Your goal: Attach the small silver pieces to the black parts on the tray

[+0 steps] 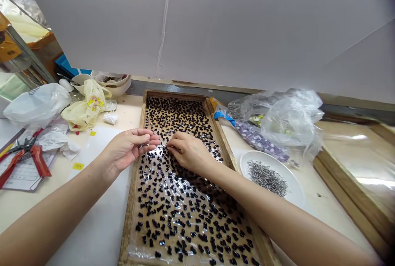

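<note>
A long wooden tray (133,183) lined with clear film lies in front of me, covered with several small glossy black pieces (185,212). My left hand (128,149) hovers over the tray's left rim, fingers loosely curled toward the middle, with a small thin metal piece at its fingertips. My right hand (191,151) rests palm down on the film, its fingers pinched at a spot near the left fingertips. What the right fingers pinch is hidden.
A white plate of small metal pins (267,175) sits right of the tray, beside crumpled clear bags (286,118). Red-handled pliers (27,159) lie on paper at left, near a yellow bag (88,107) and bowls. Another film-lined wooden tray (361,175) is at right.
</note>
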A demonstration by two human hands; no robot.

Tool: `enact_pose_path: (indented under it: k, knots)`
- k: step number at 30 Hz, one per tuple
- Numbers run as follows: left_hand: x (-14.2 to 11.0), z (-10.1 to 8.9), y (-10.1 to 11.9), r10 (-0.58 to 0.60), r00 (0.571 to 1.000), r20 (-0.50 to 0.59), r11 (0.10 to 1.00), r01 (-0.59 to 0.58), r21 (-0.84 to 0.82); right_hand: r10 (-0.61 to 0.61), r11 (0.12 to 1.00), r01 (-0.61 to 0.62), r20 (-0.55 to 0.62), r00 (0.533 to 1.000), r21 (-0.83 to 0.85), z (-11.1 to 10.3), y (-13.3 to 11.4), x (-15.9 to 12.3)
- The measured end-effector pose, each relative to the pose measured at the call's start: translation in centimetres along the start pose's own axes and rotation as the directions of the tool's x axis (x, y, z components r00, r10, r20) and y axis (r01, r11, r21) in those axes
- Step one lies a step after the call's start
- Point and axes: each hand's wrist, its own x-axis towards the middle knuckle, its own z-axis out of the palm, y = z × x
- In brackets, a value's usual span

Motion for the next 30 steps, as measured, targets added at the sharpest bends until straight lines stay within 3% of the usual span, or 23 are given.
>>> enact_pose_path:
  k: [4,8,12,19,25,30]
  knots:
    - [-0.1,0.4,-0.5,-0.024,0.999,0.024,0.999,0.025,-0.028,0.012,0.993,0.009,-0.174,0.985,0.119,-2.1,-0.9,0.0]
    - [-0.5,0.8,-1.0,-0.018,0.999,0.05,0.999,0.02,-0.047,-0.006,0.968,0.088,-0.327,0.945,0.237,-3.9,-3.4,0.2]
    - [-0.8,1.0,-1.5,0.027,0.998,0.064,0.996,-0.021,-0.088,-0.061,0.967,0.132,-0.306,0.95,0.216,-3.6,-5.1,0.7]
    - [-0.8,1.1,-2.4,0.104,0.994,0.032,0.977,-0.096,-0.188,0.007,0.995,0.015,-0.231,0.973,0.094,-2.1,-5.4,1.7]
    - [-0.6,1.2,-2.6,0.126,0.992,-0.012,0.954,-0.124,-0.274,-0.051,0.997,0.033,-0.294,0.954,-0.065,-1.7,-5.8,2.3]
    - [-0.9,1.4,-2.7,0.134,0.991,-0.023,0.94,-0.135,-0.313,-0.089,0.994,0.064,-0.308,0.947,-0.09,-2.0,-6.0,2.1]
